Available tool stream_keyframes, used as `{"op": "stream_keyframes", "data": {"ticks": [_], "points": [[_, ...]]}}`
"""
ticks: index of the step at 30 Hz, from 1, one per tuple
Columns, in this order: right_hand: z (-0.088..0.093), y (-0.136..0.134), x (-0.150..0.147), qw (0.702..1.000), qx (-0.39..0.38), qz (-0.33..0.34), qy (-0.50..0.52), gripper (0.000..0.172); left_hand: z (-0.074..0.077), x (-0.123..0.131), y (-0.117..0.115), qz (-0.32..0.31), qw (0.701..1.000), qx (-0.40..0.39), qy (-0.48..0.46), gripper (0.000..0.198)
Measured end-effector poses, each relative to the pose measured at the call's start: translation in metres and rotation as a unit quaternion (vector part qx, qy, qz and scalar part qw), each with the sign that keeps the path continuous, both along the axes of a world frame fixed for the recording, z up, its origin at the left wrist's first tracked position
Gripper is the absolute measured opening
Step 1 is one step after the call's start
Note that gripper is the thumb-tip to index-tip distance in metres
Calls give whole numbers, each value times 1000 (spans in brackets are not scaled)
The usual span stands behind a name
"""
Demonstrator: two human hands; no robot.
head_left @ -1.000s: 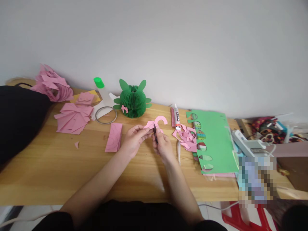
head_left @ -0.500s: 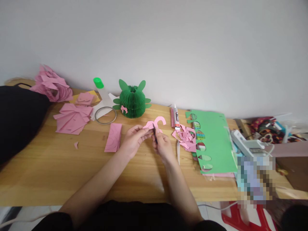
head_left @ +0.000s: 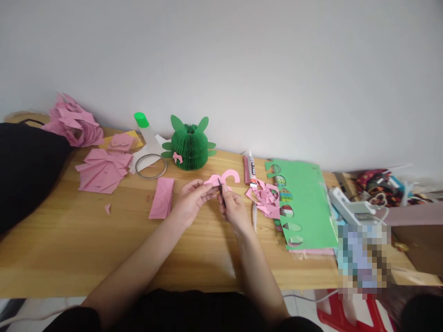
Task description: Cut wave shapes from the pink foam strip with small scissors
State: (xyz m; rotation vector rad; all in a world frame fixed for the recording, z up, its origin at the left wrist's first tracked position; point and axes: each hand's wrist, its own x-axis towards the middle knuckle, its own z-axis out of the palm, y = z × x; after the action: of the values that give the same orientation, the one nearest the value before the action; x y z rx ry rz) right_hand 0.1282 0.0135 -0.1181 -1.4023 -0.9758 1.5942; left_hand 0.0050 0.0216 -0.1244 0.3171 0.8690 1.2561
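Note:
My left hand (head_left: 191, 197) pinches a piece of pink paper (head_left: 230, 175), partly cut into curved strips. My right hand (head_left: 235, 207) is closed around small dark scissors (head_left: 220, 190), whose blades meet the paper; the handle is mostly hidden in the fingers. Just left of my left hand lies a folded pink sheet (head_left: 162, 198) with curved outlines drawn on it. Behind both hands stands a green honeycomb-paper cactus (head_left: 189, 147) with oval leaves and a small pink bow. Pink paper scraps (head_left: 266, 198) lie to the right of my right hand.
A glue tube (head_left: 253, 170) lies behind the scraps, beside a green cut-out sheet (head_left: 308, 203). At left are a tape ring (head_left: 151, 166), a green-capped bottle (head_left: 141, 121), pink paper pieces (head_left: 104, 170) and a black bag (head_left: 27, 170). A power strip (head_left: 349, 205) lies at right.
The pink paper has tilted slightly, its curved strip now a little lower. The scissors stay at the paper, and both hands hold nearly the same place. The whole view has shifted slightly.

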Motion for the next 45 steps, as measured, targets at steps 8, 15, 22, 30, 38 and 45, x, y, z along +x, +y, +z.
{"op": "stream_keyframes", "data": {"ticks": [8,15,22,30,38,45], "points": [[-4,1,1,1000,8,6,-5,56,0,0,1,2,1000,-6,2,20],[-1,1,2,1000,10,11,-13,57,1,1,1,7,1000,-4,5,19],[-2,1,2,1000,20,14,-18,58,1,0,1,7,1000,7,18,19],[0,1,2,999,23,17,-17,60,2,-1,1,12,999,20,35,27],[0,0,2,999,28,24,-19,59,3,-1,0,16,998,32,44,31],[-2,0,3,999,32,28,-20,58,1,-1,0,22,998,34,49,30]]}}
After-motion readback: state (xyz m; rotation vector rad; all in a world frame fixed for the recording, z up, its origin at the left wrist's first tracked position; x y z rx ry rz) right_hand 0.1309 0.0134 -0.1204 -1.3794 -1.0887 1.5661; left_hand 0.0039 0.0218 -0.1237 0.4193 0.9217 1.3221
